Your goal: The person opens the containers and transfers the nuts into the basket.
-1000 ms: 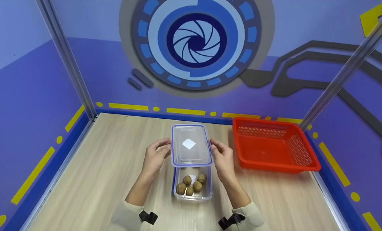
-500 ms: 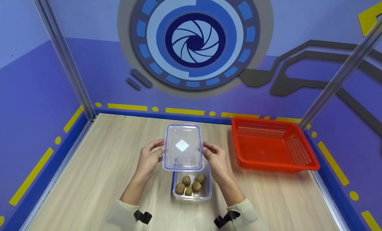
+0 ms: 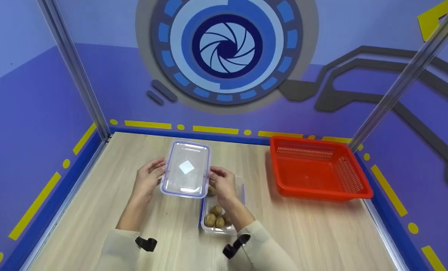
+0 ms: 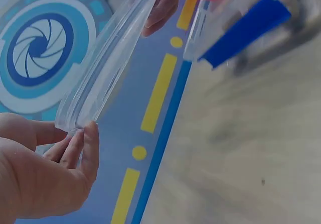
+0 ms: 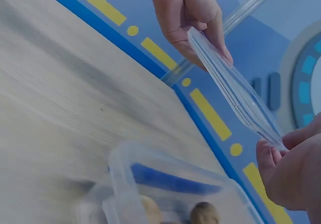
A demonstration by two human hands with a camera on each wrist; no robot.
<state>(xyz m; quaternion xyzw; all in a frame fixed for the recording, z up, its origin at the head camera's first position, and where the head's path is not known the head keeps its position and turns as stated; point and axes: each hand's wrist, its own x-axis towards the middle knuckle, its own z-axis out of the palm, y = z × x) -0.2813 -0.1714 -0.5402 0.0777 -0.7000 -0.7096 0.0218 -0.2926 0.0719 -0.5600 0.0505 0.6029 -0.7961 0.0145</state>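
Both hands hold a clear lid (image 3: 186, 170) with a blue-edged rim and a white diamond label, raised above the table. My left hand (image 3: 148, 178) pinches its left edge between thumb and fingers, as the left wrist view shows at the lid's corner (image 4: 83, 108). On the opposite edge my right hand (image 3: 224, 184) pinches the lid as well. Beneath and partly behind the right hand stands a clear plastic food container (image 3: 209, 228) with blue side clips. Several walnuts (image 3: 216, 210) lie in it; the right hand and forearm hide part of them.
A red plastic basket (image 3: 307, 177) with perforated sides stands at the back right of the wooden table (image 3: 303, 233). Blue printed walls (image 3: 107, 86) enclose the table at the back and sides, with metal posts (image 3: 75, 71) in the corners.
Both hands have carried the lid leftward, off from over the container, and it has turned slightly. More of the container's right side shows. The basket has stayed put.
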